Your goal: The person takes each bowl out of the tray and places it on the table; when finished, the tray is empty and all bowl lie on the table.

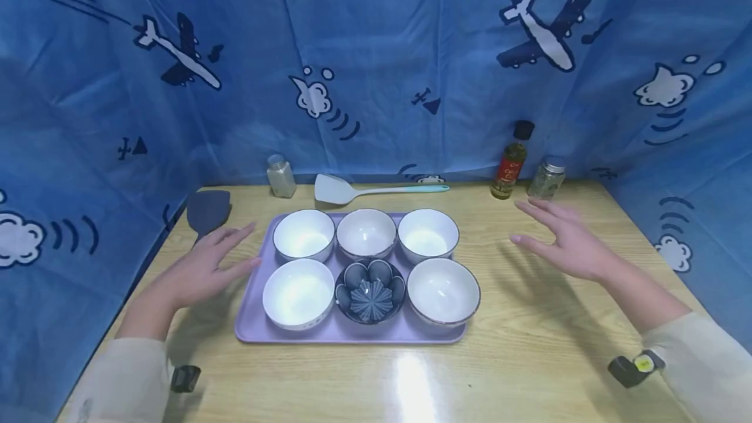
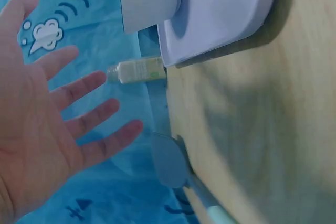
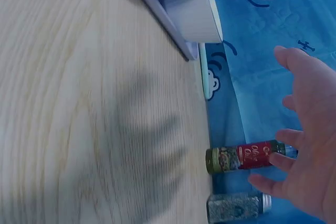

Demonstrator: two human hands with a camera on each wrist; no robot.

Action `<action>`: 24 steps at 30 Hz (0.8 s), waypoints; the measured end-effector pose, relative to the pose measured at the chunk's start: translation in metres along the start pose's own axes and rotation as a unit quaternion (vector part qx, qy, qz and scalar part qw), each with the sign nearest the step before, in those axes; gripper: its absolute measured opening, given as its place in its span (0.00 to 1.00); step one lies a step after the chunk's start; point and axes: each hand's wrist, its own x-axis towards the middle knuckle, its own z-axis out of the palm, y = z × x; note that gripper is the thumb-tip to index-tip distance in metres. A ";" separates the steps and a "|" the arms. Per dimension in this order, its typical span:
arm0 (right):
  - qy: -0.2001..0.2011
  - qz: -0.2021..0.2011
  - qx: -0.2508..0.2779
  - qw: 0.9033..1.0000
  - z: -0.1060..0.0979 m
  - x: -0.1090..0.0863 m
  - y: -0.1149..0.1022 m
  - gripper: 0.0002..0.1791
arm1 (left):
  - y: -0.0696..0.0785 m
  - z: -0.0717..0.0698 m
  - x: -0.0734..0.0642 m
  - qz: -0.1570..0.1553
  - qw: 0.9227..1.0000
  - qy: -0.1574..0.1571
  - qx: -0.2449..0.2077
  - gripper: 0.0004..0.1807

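A pale purple tray (image 1: 249,318) carries several bowls in two rows. White bowls make up the back row, among them the back-left bowl (image 1: 304,235). In the front row a dark blue bowl with a petal pattern (image 1: 371,292) sits between a white bowl (image 1: 298,294) and a dark-rimmed white bowl (image 1: 443,292). My left hand (image 1: 205,269) hovers by the tray's left edge, fingers spread and holding nothing. My right hand (image 1: 564,240), over the table right of the tray, is likewise spread and holds nothing; its shadow falls on the wood.
Behind the tray lie a spatula with a mint handle (image 1: 335,190) and a glass shaker (image 1: 281,176). A dark spatula (image 1: 208,209) is past my left hand. An olive oil bottle (image 1: 510,165) and a jar of dried herbs (image 1: 547,178) stand back right. Blue curtain (image 1: 364,31) encloses the table.
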 end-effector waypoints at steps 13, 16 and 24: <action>-0.041 0.041 0.136 0.989 0.020 0.024 -0.013 0.35 | -0.021 0.024 -0.018 -0.041 0.992 -0.013 -0.120 0.38; -0.043 0.044 0.162 0.985 0.028 0.029 -0.015 0.34 | -0.023 0.031 -0.020 -0.042 0.986 -0.012 -0.160 0.39; -0.052 0.050 0.266 0.961 0.056 0.042 -0.015 0.34 | -0.026 0.053 -0.025 -0.036 0.962 -0.011 -0.272 0.38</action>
